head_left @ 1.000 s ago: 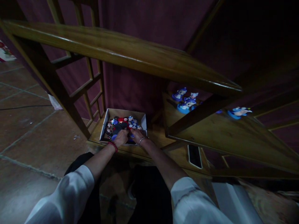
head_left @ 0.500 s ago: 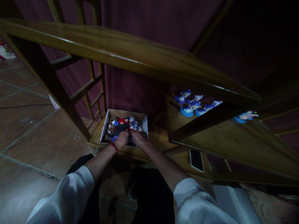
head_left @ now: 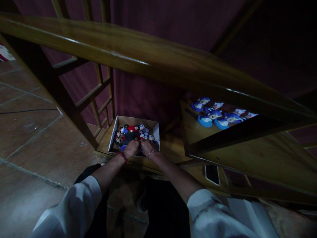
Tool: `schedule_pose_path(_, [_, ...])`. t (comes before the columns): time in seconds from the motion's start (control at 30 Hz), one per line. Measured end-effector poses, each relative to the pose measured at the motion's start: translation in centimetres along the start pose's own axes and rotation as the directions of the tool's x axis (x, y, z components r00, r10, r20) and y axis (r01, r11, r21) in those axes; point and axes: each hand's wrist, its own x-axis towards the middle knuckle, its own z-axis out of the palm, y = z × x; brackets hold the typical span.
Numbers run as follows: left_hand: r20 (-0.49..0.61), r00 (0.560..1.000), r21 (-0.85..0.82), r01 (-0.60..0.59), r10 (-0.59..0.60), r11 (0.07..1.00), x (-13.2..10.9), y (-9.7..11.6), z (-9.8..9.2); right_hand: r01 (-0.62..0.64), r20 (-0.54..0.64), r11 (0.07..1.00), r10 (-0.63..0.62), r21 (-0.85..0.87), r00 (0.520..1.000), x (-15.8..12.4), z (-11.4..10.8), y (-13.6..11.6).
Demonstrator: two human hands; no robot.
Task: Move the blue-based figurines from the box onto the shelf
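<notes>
A shallow white cardboard box point(head_left: 155, 132) sits on the low wooden shelf, with several small figurines point(head_left: 145, 131) in red, blue, white and black lying in it. My left hand point(head_left: 131, 148) reaches over the near side of the box, its fingers curled beside a dark round piece point(head_left: 129, 138). Close to its right, my right hand point(head_left: 148, 146) is curled over the figurines too. The fingertips of both hands point down and away, so whatever they grip is hidden from me.
On the higher shelf point(head_left: 189, 132) to the right stand several blue and white figurines point(head_left: 209, 117) on round bases. A phone point(head_left: 212, 174) lies on the low shelf. A wooden beam point(head_left: 148, 56) crosses above my hands, and a lattice side panel point(head_left: 92, 92) rises at left.
The view has shifted slightly, so the box and shelves appear a little farther right. Both hands stay over the box, with hardly any movement relative to it.
</notes>
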Motion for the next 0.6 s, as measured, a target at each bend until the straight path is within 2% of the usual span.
schedule_pose_path(0.2, [0.007,1.000,0.037,-0.010,0.010,0.999,0.21,-0.49,0.58,-0.033,0.028,0.999,0.034,-0.016,0.999,0.34,0.55,-0.22])
schedule_pose_path(0.4, [-0.020,0.996,0.079,-0.084,0.086,0.993,0.28,-0.81,0.99,-0.035,0.025,0.999,0.035,-0.013,0.999,0.35,0.58,-0.26])
schedule_pose_path(0.6, [-0.036,0.994,0.076,-0.098,0.101,0.992,0.15,-0.73,0.99,-0.015,0.015,0.997,0.014,0.079,1.000,0.21,0.75,0.41])
